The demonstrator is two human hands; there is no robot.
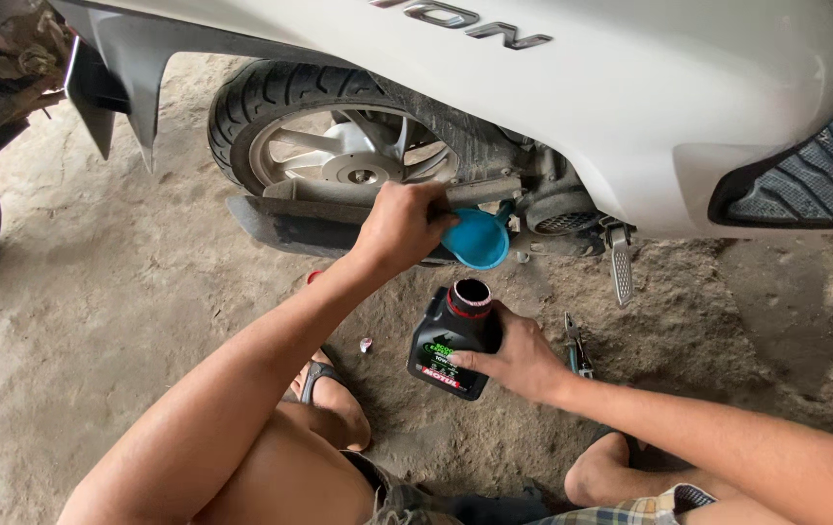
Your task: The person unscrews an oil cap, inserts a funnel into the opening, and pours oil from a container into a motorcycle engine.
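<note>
Left hand (402,226) clamped on blue funnel (476,238) at scooter engine (557,209); right hand (519,358) gripping open black oil bottle (451,345); keep funnel upright, steady.

One head-worn camera looks steeply down from close above at the dirt floor (96,321) beside a white scooter (630,87) and its rear wheel (339,146).

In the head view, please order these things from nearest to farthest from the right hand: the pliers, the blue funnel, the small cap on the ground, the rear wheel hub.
From the right hand:
1. Pliers, just beside it on the ground.
2. Blue funnel, above it, at the engine.
3. Small cap, to its left on the ground.
4. Rear wheel hub, up and left, farthest.
</note>
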